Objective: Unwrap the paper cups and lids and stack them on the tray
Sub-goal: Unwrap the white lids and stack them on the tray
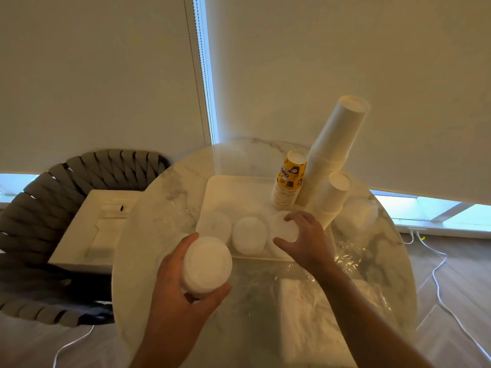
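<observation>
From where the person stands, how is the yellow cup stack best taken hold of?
Grip the yellow cup stack around its side wall, near the middle, coming from its left. It stands upside down on the tray, leaning a little, so the top offers no rim to hold. The tall white stack is close on its right, so that side looks blocked. The right hand is nearest.

Right hand (303,240) covers part of lid stack (285,229); both forearms cut off at bottom edge; chair (53,208) cropped left.
</observation>
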Demonstrator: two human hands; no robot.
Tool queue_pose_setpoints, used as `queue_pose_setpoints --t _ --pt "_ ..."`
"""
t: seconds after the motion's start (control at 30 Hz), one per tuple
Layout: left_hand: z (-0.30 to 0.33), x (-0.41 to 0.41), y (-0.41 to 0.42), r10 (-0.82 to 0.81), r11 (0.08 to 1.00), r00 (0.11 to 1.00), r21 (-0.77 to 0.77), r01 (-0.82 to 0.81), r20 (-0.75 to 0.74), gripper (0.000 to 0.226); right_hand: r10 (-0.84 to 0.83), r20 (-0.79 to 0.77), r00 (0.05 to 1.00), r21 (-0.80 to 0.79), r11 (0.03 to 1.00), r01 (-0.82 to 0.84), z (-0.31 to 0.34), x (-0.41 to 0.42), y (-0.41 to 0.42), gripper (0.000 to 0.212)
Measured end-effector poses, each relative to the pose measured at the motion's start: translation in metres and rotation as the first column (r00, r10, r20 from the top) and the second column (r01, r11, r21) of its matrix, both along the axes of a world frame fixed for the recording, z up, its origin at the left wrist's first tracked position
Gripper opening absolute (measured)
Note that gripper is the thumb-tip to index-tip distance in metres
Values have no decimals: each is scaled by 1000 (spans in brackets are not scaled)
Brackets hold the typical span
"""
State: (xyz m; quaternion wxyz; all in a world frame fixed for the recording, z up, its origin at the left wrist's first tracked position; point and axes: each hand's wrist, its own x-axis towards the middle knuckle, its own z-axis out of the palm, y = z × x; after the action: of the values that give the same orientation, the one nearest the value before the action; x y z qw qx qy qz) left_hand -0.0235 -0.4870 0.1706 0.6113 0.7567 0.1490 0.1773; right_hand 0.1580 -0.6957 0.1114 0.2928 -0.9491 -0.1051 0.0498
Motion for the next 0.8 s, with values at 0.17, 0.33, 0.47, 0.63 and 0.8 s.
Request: queue_pose_setpoints --t 0.17,0.33,0.47,0.63,0.8 --pt "2 -2 4 15 1000 1000 -12 -15 -27 86 21 -70 997 -119 992 -30 -28 3 -4 59" --pt "4 -1 5 11 1000 1000 -16 -11 -15 85 22 -125 992 -111 993 -36 -39 2 -7 61" --pt "2 -2 5 5 999 1000 -33 -5 -18 87 26 -115 993 -154 987 -44 -40 2 -7 61" --pt "3 -2 4 3 1000 1000 -16 -3 -18 87 43 -106 993 -205 977 -65 -40 3 -6 60" --pt "6 -3 4 -9 1000 1000 -11 8 -11 86 45 -153 987 -215 974 -77 -40 4 -4 62"
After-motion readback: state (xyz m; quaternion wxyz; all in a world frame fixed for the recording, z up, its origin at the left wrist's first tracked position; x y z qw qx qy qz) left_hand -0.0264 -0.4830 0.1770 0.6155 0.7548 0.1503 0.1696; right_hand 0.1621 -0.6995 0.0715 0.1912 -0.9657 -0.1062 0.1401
